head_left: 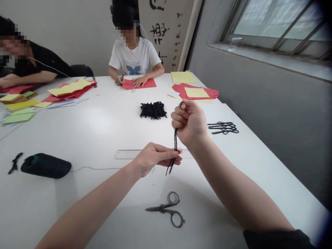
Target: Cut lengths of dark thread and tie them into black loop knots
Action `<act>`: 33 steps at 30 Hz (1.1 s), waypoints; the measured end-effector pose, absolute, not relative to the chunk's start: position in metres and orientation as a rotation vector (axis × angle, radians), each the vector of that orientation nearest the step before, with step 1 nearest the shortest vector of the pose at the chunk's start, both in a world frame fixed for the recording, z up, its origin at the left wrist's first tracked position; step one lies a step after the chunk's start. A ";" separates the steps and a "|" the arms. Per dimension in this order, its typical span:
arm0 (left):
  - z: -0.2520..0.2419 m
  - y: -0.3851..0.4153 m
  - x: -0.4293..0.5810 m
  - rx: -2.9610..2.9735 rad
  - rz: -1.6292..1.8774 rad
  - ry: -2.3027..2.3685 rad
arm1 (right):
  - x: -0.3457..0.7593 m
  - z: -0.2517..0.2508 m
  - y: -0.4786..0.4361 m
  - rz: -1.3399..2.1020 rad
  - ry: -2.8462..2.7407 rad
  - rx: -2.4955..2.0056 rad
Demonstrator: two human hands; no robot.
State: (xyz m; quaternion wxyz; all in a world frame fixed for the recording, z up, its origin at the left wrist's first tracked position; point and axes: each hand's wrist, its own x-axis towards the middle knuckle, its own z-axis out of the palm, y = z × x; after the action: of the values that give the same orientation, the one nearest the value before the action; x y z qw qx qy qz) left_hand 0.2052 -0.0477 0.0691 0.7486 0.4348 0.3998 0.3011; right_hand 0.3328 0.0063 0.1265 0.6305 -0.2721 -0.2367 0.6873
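Observation:
A doubled black cord (175,140) hangs from my right hand (188,121), whose fingers are wrapped round its upper part, with a small loop showing at the top. Lower down, my left hand (158,156) pinches the same cord between thumb and fingers, and the loose ends dangle below. A clear ruler (129,154) lies behind my left hand. Nearer to me on the white table (103,221) rest metal scissors (166,208), handles to the right. To the left is a dark spool of thread (46,166), its thread running toward my left hand.
Beyond my hands lies a black cord bundle (153,110); looped black cords (223,127) lie at the right. A small black knot (16,163) is far left. Red and yellow papers (71,89) are spread farther back. Two people sit across, one with hands on red paper (150,83).

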 end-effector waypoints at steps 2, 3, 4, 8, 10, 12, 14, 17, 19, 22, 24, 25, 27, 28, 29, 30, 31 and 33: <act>0.069 -0.048 0.206 0.953 0.656 0.872 | 0.332 0.127 0.006 1.577 -0.537 -0.615; 0.068 -0.047 0.206 0.963 0.657 0.874 | 0.333 0.127 0.006 1.578 -0.534 -0.614; 0.068 -0.047 0.206 0.975 0.656 0.880 | 0.333 0.128 0.006 1.579 -0.532 -0.615; 0.066 -0.044 0.203 0.984 0.637 0.901 | 0.336 0.132 0.006 1.564 -0.519 -0.639; 0.065 -0.042 0.201 0.963 0.622 0.890 | 0.339 0.135 0.006 1.545 -0.515 -0.664; 0.066 -0.041 0.199 0.949 0.607 0.873 | 0.342 0.136 0.008 1.530 -0.518 -0.681; 0.068 -0.041 0.198 0.953 0.594 0.866 | 0.345 0.136 0.009 1.515 -0.548 -0.687; 0.070 -0.041 0.197 0.962 0.597 0.881 | 0.349 0.136 0.011 1.488 -0.604 -0.702; 0.071 -0.040 0.196 0.956 0.619 0.897 | 0.352 0.137 0.012 1.481 -0.596 -0.710; 0.072 -0.037 0.192 0.948 0.663 0.909 | 0.358 0.141 0.013 1.489 -0.596 -0.707; 0.074 -0.034 0.187 0.960 0.692 0.913 | 0.361 0.143 0.012 1.502 -0.675 -0.702; 0.075 -0.032 0.184 0.968 0.705 0.922 | 0.362 0.143 0.011 1.518 -0.739 -0.708; 0.078 -0.028 0.178 0.990 0.721 0.948 | 0.363 0.139 0.006 1.554 -0.903 -0.746; 0.079 -0.026 0.174 1.002 0.719 0.965 | 0.363 0.135 0.002 1.551 -1.007 -0.780; 0.080 -0.024 0.171 1.015 0.711 0.981 | 0.363 0.130 -0.002 1.522 -1.133 -0.827; 0.081 -0.022 0.169 1.031 0.702 0.994 | 0.363 0.125 -0.006 1.468 -1.284 -0.881; 0.081 -0.021 0.167 1.054 0.690 1.006 | 0.363 0.119 -0.010 1.394 -1.454 -0.937; 0.081 -0.020 0.165 1.105 0.657 1.028 | 0.364 0.108 -0.018 1.235 -1.806 -1.033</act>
State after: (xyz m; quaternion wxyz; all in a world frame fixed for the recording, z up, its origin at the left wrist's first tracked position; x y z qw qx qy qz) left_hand 0.1651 -0.0201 0.0810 0.6799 0.4923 0.4579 0.2927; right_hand 0.3636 -0.0182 0.1077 0.3531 -0.3992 -0.6984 0.4776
